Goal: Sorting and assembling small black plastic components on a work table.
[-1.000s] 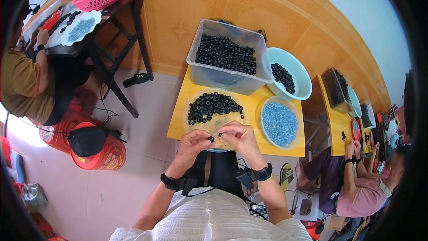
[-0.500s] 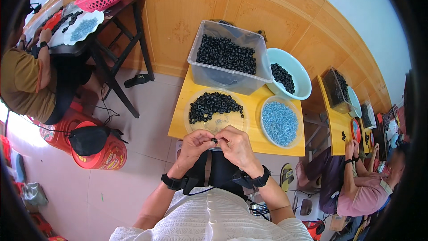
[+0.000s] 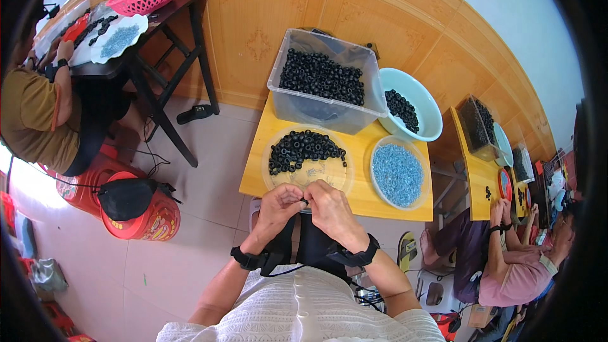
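My left hand and my right hand meet at the table's near edge, fingertips pinched together on a small black part. Fingers cover most of it, and what each hand grips separately is too small to tell. Just beyond my fingers, a shallow clear round tray holds black ring-shaped parts heaped along its far side. To the right of the tray stands a round dish full of small pale-blue clear pieces.
Behind the tray stand a clear plastic bin of black parts and a light-blue basin on the yellow table. One person works at a dark table on the left, another at a yellow table on the right.
My right hand has turned slightly and its fingers have closed further over the small black part. My left hand stays nearly in place.
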The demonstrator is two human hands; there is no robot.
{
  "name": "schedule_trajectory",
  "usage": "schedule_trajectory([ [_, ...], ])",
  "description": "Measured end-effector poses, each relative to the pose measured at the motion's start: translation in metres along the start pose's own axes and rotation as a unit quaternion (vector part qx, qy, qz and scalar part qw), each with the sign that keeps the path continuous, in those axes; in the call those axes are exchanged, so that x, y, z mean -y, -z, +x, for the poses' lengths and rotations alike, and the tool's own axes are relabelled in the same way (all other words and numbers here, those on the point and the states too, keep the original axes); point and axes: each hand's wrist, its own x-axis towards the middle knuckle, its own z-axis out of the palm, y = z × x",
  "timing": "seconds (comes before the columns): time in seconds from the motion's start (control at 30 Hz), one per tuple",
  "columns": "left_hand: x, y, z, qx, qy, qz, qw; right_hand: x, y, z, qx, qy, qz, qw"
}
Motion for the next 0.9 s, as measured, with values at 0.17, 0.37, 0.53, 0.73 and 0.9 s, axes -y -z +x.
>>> schedule_trajectory([
  [0.17,-0.002,-0.005,0.001,-0.023,0.008,0.031,0.999,-0.007,-0.01,0.001,-0.036,-0.005,-0.017,0.999],
  [0.37,-0.005,-0.007,0.004,-0.037,-0.009,0.022,0.999,-0.02,-0.008,0.001,-0.07,-0.065,0.088,0.991],
  [0.53,-0.006,-0.007,0.005,-0.051,-0.002,0.037,0.998,-0.014,-0.003,0.003,-0.043,-0.1,0.109,0.988],
  [0.73,0.0,-0.007,0.008,-0.073,-0.018,0.068,0.995,-0.017,-0.02,0.002,-0.092,-0.05,0.032,0.994],
  [0.9,0.01,-0.008,0.01,-0.121,-0.03,0.056,0.991,-0.012,-0.031,-0.004,-0.115,-0.056,0.064,0.99],
])
